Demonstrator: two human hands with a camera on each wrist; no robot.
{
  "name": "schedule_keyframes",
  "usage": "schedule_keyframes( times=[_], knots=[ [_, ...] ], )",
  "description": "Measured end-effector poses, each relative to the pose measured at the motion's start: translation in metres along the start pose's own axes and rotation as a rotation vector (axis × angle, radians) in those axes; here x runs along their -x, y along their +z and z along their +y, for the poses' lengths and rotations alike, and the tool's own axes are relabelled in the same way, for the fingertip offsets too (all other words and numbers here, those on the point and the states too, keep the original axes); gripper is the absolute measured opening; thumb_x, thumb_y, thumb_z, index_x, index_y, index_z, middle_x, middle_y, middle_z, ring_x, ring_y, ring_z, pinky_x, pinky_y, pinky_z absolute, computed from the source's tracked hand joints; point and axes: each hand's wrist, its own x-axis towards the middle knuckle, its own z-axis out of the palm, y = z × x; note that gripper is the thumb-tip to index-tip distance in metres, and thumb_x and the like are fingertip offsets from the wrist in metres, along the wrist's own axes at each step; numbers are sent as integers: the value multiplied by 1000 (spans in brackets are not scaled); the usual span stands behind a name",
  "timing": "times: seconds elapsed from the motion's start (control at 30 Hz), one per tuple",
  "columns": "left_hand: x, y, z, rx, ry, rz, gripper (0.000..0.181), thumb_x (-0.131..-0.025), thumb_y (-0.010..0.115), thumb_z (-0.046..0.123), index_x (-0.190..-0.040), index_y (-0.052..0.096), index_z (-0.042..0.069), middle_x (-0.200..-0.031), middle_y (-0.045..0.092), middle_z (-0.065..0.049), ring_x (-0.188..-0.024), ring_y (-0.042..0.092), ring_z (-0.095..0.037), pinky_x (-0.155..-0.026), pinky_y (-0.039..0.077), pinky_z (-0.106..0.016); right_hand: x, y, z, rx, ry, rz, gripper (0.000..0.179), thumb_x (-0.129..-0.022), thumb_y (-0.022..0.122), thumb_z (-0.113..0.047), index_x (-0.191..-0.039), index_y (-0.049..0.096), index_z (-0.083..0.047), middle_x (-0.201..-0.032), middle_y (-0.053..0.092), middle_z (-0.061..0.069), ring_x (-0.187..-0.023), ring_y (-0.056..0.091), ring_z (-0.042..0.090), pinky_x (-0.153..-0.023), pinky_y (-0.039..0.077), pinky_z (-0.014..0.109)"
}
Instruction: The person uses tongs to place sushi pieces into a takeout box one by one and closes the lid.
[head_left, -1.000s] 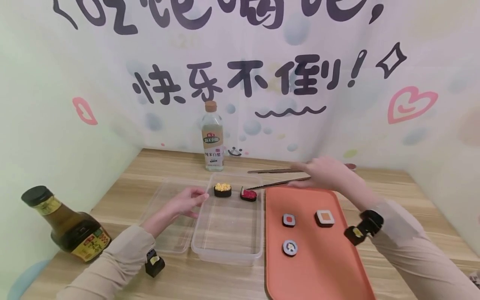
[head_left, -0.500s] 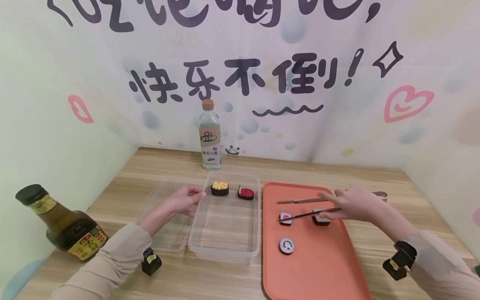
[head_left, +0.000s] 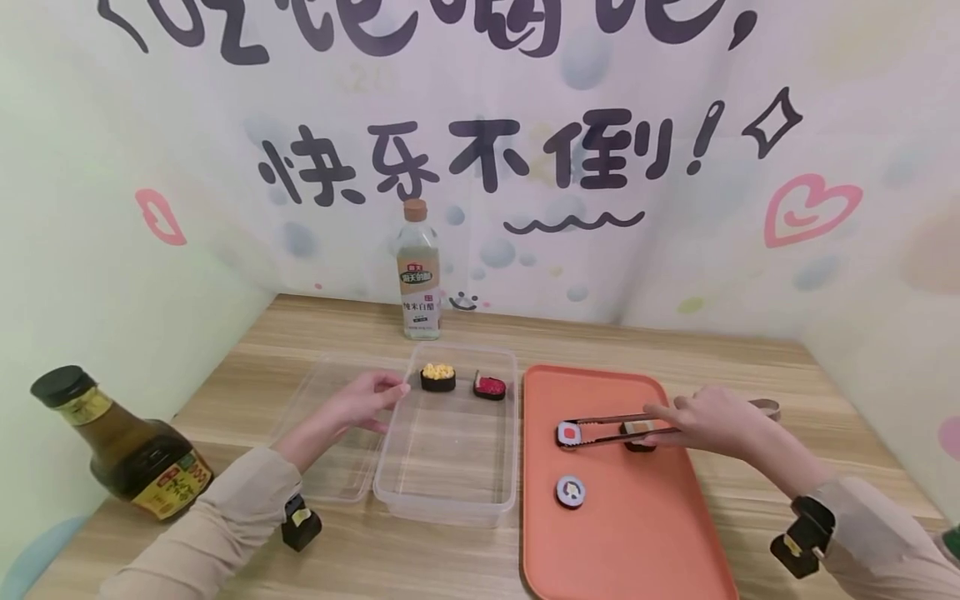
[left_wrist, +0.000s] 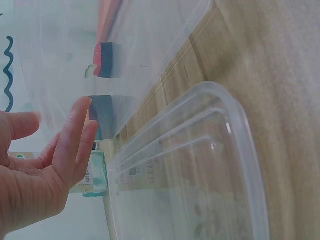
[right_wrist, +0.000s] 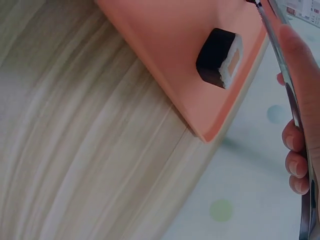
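Note:
My left hand rests by the left wall of a clear plastic container, fingers loosely extended toward its side in the left wrist view. Inside that container sit a corn-topped sushi piece and a red-topped one. With my right hand I grip metal tongs over the orange tray. Their tips close around a sushi roll with a red centre, on the tray. A larger square sushi roll lies beneath the tongs, and a round sushi roll lies nearer me.
A clear lid lies left of the container, partly under my left arm. A white vinegar bottle stands behind the container. A dark sauce bottle is at the left. A printed cloth backdrop rises behind the table.
My right hand has brought the tongs from above the container to the tray, and their tips have come together on the red-centred sushi roll. My left hand has stayed at the container.

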Motion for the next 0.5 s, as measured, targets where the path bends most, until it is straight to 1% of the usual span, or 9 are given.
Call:
schedule_keyframes(
  times=[0.03, 0.1, 0.2, 0.27, 0.3, 0.37, 0.4, 0.43, 0.5],
  knots=[
    [0, 0, 0, -2, -2, 1, 43, -96, 45, 20, -128, 38, -8, -129, 42, -29, -112, 49, -38, -70, 60, -31, -1, -1, 0, -5, -2, -11, 49, -94, 20, -56, -93, 53, -21, -48, 28, -7, -42, 7, 5, -37, 6, 15],
    [0, 0, 1, -4, -2, -1, 43, -96, 45, 20, -128, 37, -8, -129, 42, -29, -112, 49, -37, -70, 60, -31, -2, -4, 0, -27, 9, -28, 47, -94, 23, -55, -94, 54, -20, -48, 30, -7, -41, 8, 5, -37, 6, 14],
    [1, 1, 1, -1, -3, 1, 43, -96, 45, 19, -128, 38, -8, -129, 42, -29, -111, 50, -36, -70, 59, -31, -6, -10, 1, -54, 35, -51, 49, -92, 27, -56, -97, 59, -19, -50, 36, -6, -38, 12, 5, -35, 10, 14],
    [1, 1, 1, -3, 0, 0, 43, -96, 45, 19, -128, 38, -8, -129, 42, -29, -111, 49, -37, -70, 59, -30, -10, -14, 4, -76, 64, -59, 54, -91, 28, -58, -100, 62, -16, -53, 43, -3, -37, 18, 6, -32, 17, 17],
    [2, 1, 1, -2, 1, -1, 43, -96, 45, 19, -128, 38, -8, -129, 42, -29, -112, 49, -37, -70, 59, -30, -12, -16, 5, -78, 73, -56, 57, -91, 27, -58, -102, 63, -15, -54, 45, -2, -36, 21, 7, -31, 20, 18],
    [2, 1, 1, -1, 1, 2, 43, -95, 45, 19, -128, 38, -8, -130, 41, -29, -113, 48, -38, -69, 59, -29, -17, -19, 10, -56, 81, -27, 63, -92, 21, -58, -102, 64, -13, -55, 48, 1, -36, 25, 9, -30, 24, 21],
    [2, 1, 1, -1, 0, 2, 43, -95, 45, 19, -128, 37, -8, -130, 41, -29, -113, 48, -38, -70, 59, -29, -20, -20, 12, -46, 81, -4, 65, -93, 18, -57, -102, 64, -12, -56, 49, 1, -35, 26, 9, -30, 24, 22],
    [2, 1, 1, -3, 1, 1, 44, -96, 45, 19, -129, 37, -8, -130, 41, -29, -114, 48, -38, -70, 59, -29, -23, -21, 15, -38, 80, 26, 65, -93, 17, -57, -101, 64, -12, -55, 49, 2, -35, 25, 10, -29, 23, 22],
    [2, 1, 1, -2, -2, 4, 44, -96, 45, 19, -129, 37, -8, -130, 41, -29, -114, 47, -38, -70, 59, -29, -32, -22, 20, 1, 62, 105, 63, -94, 17, -55, -100, 63, -13, -50, 45, 0, -34, 20, 9, -30, 18, 20]
  ],
)
